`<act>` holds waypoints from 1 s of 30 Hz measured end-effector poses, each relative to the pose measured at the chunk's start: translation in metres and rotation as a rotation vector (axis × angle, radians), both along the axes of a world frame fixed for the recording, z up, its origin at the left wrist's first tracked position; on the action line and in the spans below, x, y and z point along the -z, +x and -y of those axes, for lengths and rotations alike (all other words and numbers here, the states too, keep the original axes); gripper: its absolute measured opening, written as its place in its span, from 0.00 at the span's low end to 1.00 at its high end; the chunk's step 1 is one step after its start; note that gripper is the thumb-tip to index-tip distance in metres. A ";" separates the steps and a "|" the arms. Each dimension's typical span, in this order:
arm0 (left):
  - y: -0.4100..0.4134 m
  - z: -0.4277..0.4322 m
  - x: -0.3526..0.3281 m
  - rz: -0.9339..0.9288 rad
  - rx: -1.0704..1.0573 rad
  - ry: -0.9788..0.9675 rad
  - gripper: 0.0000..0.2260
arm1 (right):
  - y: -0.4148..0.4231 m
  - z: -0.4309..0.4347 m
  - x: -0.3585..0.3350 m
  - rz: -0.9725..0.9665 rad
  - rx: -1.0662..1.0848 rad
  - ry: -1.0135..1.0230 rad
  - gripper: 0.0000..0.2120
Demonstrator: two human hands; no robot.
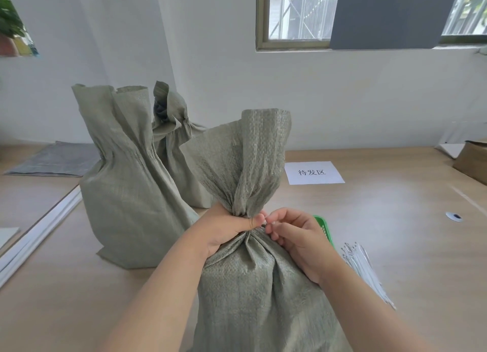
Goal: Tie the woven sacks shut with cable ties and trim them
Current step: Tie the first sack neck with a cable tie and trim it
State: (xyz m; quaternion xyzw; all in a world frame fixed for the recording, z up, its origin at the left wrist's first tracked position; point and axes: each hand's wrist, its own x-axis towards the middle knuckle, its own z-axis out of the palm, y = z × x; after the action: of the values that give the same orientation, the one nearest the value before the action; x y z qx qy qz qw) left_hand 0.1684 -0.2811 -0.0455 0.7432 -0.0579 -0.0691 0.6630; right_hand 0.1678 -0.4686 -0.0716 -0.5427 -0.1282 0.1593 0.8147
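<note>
Gripping the bunched neck of the sack (253, 285) at lower centre of the frame, the left hand (229, 227) curls its fingers and thumb round the gathered weave. The right hand (297, 235) pinches a small pale tie (264, 221) at that same neck, touching the left thumb; too little of it shows to say whether it is threaded. The step looks like cinching the tie round this sack, with trimming not yet done. Next the tail likely needs a firm pull while the left hand keeps the neck tight, then a cutter. A green object (324, 227) sits behind the right hand, too hidden to tell. Spare ties (366, 270) lie on the tabletop (408, 233) at right. Two more sacks (126, 188) stand at centre left.
</note>
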 end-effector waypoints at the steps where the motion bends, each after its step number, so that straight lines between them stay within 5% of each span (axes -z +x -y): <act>1: 0.000 0.001 0.000 0.000 -0.008 0.000 0.03 | 0.000 0.001 0.000 0.004 -0.001 -0.006 0.05; 30: -0.009 0.013 -0.012 0.013 -0.044 0.154 0.08 | -0.010 -0.005 0.001 0.206 0.151 -0.132 0.05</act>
State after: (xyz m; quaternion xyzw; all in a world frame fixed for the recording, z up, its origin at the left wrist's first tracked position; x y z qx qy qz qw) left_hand 0.1599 -0.2937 -0.0339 0.7936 -0.0404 -0.0539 0.6047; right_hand 0.1577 -0.4637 -0.0725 -0.6167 -0.1592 0.0491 0.7694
